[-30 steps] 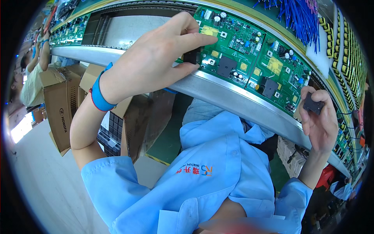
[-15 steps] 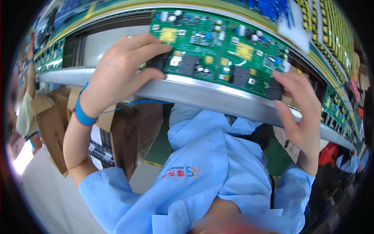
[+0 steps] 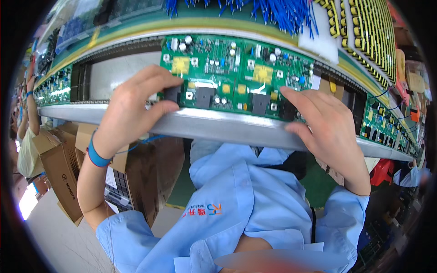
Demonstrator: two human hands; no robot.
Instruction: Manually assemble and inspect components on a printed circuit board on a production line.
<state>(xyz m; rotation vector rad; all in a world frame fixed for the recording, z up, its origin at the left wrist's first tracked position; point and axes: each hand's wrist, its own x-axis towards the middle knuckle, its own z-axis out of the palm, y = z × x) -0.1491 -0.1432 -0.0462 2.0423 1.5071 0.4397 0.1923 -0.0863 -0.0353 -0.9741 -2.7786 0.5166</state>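
Note:
A green circuit board in two matching halves lies across the conveyor, populated with capacitors, yellow square parts and black blocks. At its near left corner, my left hand has thumb and fingers closed around a black block-shaped component. My right hand holds thumb and fingertips around another black block-shaped component at the near right corner, partly hiding it. Between the hands, two larger black blocks stand on the board, one of them a black block left of centre. A blue wrist strap circles my left wrist.
A metal rail runs along the near side of the conveyor. More boards sit farther along, including a green board at right. Beyond are blue wires, white foam and black-yellow parts. Cardboard boxes stand at lower left.
The whole view has shifted, with the board now lower and farther left in it. My right hand has come in closer over the right corner block; my left stays at its corner.

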